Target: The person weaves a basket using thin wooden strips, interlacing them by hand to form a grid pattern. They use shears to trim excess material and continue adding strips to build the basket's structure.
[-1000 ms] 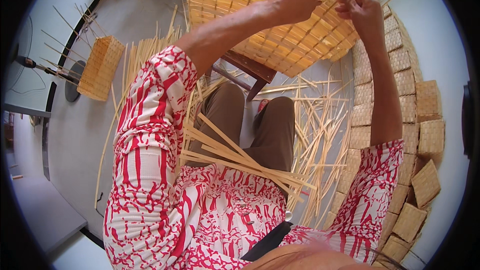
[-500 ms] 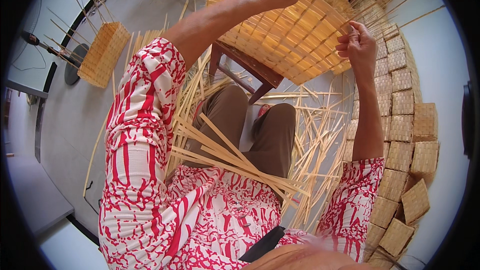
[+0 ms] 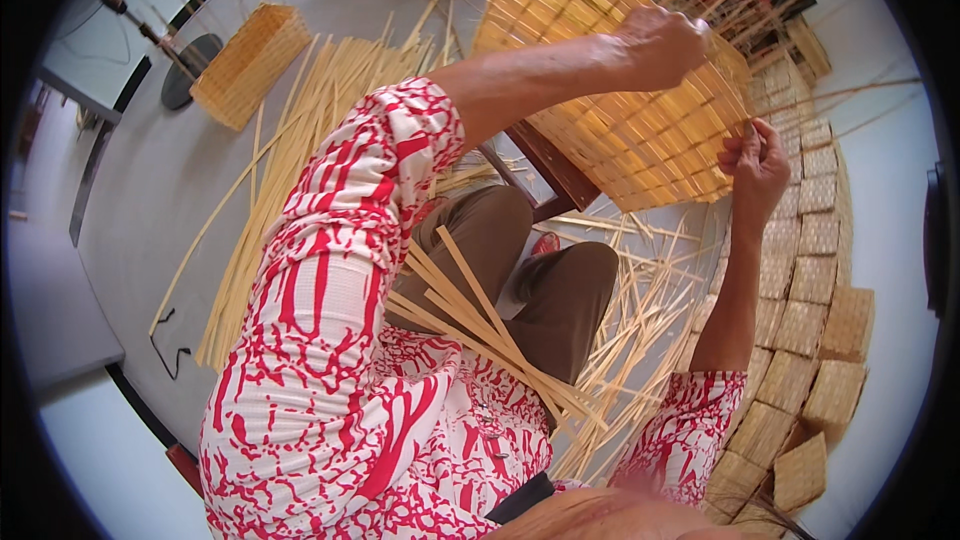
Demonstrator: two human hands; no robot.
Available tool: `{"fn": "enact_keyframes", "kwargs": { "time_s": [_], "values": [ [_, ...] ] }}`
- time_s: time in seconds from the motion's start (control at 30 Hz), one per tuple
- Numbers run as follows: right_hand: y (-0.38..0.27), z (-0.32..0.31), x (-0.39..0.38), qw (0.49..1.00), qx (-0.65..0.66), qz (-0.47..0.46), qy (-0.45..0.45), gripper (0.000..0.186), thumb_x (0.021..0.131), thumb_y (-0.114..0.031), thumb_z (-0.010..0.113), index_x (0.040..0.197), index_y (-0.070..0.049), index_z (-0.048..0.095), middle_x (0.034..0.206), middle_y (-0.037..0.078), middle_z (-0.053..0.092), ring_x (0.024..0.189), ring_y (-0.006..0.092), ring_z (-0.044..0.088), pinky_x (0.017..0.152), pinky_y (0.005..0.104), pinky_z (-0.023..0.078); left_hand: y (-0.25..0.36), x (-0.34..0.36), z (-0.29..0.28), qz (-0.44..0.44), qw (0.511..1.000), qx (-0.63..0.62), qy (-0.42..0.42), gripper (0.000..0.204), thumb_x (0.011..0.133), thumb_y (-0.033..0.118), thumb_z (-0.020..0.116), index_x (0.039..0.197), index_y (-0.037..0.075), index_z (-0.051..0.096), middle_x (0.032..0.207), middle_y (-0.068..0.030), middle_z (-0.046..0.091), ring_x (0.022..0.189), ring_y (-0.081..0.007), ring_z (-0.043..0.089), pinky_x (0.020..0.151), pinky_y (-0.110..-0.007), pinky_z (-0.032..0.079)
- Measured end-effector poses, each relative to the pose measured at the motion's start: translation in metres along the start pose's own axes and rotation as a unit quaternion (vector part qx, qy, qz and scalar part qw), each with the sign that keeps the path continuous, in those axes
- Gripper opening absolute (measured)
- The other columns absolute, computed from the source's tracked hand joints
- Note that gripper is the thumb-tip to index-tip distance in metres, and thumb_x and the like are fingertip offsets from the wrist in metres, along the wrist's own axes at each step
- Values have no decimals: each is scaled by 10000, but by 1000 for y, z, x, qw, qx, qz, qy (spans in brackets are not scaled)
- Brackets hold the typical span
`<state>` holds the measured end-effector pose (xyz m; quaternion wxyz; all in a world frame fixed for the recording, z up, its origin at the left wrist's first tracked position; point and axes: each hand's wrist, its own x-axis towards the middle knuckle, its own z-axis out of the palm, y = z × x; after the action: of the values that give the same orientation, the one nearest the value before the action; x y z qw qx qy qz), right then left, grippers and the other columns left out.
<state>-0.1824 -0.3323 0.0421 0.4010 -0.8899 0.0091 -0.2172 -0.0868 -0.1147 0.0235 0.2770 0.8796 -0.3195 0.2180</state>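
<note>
A half-woven basket of flat yellow bamboo strips lies tilted on a dark red wooden stool, with long strip ends sticking out from its far side. My left hand is closed in front of the basket's upper part, and what its fingers hold is hidden. At the basket's right corner my right hand pinches the edge between thumb and finger, its other fingers curled. Several loose bamboo strips rest across my lap.
Stacked small woven boxes line the wall on the right. A bundle of long strips covers the floor at left, with more scattered strips right of my legs. Another unfinished basket stands at the far left, near a fan's base.
My left hand has come down and to the right, from the basket's far edge to in front of its upper part. My right hand stays at the basket's right corner. The whole view has shifted.
</note>
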Motion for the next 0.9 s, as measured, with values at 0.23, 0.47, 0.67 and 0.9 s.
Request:
{"fn": "enact_keyframes", "kwargs": {
  "time_s": [0.23, 0.47, 0.67, 0.9],
  "values": [
    [5, 1, 5, 999, -29, 1, -34, 178, 1036, -85, 524, 1158, 2, 620, 803, 70, 697, 625, 93, 650, 527, 225, 525, 4, 7, -14, -63, 994, -45, -81, 229, 837, 98, 646, 1037, 29, 732, 1022, -175, 739, 980, -323, 724, 874, -459, 550],
    [11, 6, 9, 999, -26, -12, -27, 181, 1034, -84, 532, 1168, 2, 618, 795, 65, 694, 617, 91, 649, 542, 217, 534, -8, 3, -22, 17, 997, 5, -78, 188, 809, 86, 675, 988, 29, 693, 931, -166, 739, 900, -320, 734, 736, -446, 593],
    [14, 10, 4, 1000, -10, -25, 2, 219, 1026, -81, 559, 1213, 25, 599, 815, 78, 695, 629, 97, 647, 568, 227, 557, -6, -1, -9, 6, 1000, -11, -27, 201, 807, 102, 662, 983, 17, 706, 892, -174, 737, 863, -332, 738, 695, -460, 586],
    [19, 13, 6, 999, -9, -33, 1, 196, 1029, -101, 563, 1179, 21, 595, 804, 71, 687, 625, 92, 634, 562, 222, 544, 3, 1, -20, 5, 996, -11, -84, 123, 808, 100, 682, 896, 32, 734, 867, -126, 741, 809, -294, 736, 663, -440, 585]
  ]
}}
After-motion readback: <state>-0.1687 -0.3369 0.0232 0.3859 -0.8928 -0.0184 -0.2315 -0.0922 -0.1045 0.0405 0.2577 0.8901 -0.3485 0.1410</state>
